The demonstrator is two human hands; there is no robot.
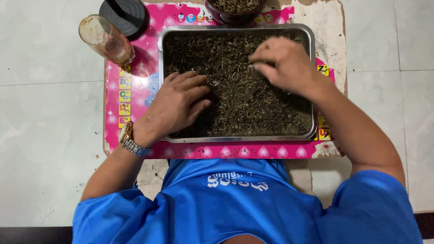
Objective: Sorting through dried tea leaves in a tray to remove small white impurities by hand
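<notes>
The left hand lies flat with fingers spread on the dried dark leaves inside the metal tray, which stands on the pink table. The right hand pinches some leaves near the tray's far side

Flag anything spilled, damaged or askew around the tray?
Small dark flecks of the dried leaves lie spilled on the pink mat below the metal tray. The mat's surface is peeled away at its far right corner and near right edge. The glass looks tilted, possibly only the camera angle. Both hands rest in the leaves.
</notes>
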